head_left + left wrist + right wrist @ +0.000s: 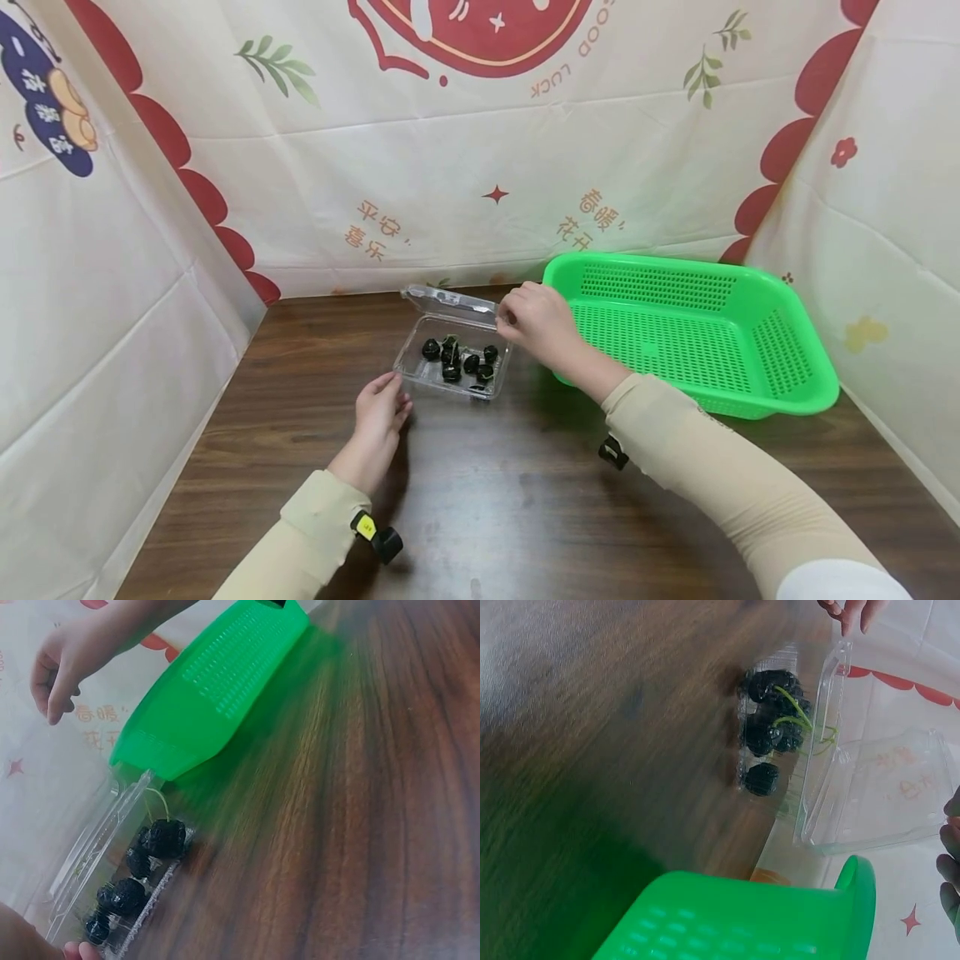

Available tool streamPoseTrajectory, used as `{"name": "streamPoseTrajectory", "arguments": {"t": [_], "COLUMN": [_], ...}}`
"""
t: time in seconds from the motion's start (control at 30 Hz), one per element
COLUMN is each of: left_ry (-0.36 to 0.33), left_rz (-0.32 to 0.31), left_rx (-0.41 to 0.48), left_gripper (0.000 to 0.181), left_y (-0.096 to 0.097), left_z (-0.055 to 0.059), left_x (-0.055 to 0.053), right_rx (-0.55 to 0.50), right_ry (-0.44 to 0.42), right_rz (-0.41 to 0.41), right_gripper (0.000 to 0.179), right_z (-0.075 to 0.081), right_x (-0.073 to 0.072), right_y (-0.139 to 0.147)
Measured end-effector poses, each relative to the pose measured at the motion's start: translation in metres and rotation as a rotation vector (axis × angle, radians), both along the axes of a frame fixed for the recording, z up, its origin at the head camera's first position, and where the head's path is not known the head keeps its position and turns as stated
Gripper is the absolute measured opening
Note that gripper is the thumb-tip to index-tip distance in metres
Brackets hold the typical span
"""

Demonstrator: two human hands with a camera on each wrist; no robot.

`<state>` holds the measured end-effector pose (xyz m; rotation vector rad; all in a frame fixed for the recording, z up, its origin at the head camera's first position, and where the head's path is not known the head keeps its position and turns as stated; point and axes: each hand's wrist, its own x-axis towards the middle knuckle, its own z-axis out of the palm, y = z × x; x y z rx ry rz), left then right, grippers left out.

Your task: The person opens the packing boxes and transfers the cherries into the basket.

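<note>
A clear plastic clamshell box [418, 379] stands on the table with its hinged lid [453, 305] raised at the back. Inside lie several dark, round fruits [451, 356]; thin green stems [793, 705] show on some in the right wrist view. My left hand [378, 410] pinches the box's near left corner between thumb and fingers. At the lid's right edge, the curled fingers of my right hand [538, 323] pinch the thin plastic. The right wrist view catches only that hand's fingertips [950, 851] at the lid edge.
A green perforated plastic basket [795, 350] stands right of the box, partly behind my right forearm. Dark wood tabletop [465, 500] extends in front. Printed white cloth [465, 150] hangs at the back and on both sides.
</note>
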<state>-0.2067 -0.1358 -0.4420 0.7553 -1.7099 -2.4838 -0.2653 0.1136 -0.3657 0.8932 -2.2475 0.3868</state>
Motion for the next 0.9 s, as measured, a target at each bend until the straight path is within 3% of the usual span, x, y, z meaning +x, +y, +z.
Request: {"name": "streamPoseTrajectory", "arguments": {"t": [0.3, 0.67, 0.9], "left_ry": [-0.002, 0.022, 0.007], "left_rz": [0.010, -0.026, -0.032], "left_rx": [0.041, 0.076, 0.049], "left_gripper": [0.027, 0.021, 0.024], "left_y": [0.005, 0.012, 0.020], "left_z": [0.000, -0.001, -0.002], "left_x": [-0.005, -0.005, -0.006], "right_rx": [-0.025, -0.111, -0.153], "right_ry": [-0.025, -0.125, -0.257], "right_rz": [-0.003, -0.134, -0.227], "right_gripper": [0.006, 0.004, 0.018], "right_z": [0.002, 0.004, 0.008], "right_x": [-0.005, -0.004, -0.005], "right_y": [0.006, 0.009, 0.008]}}
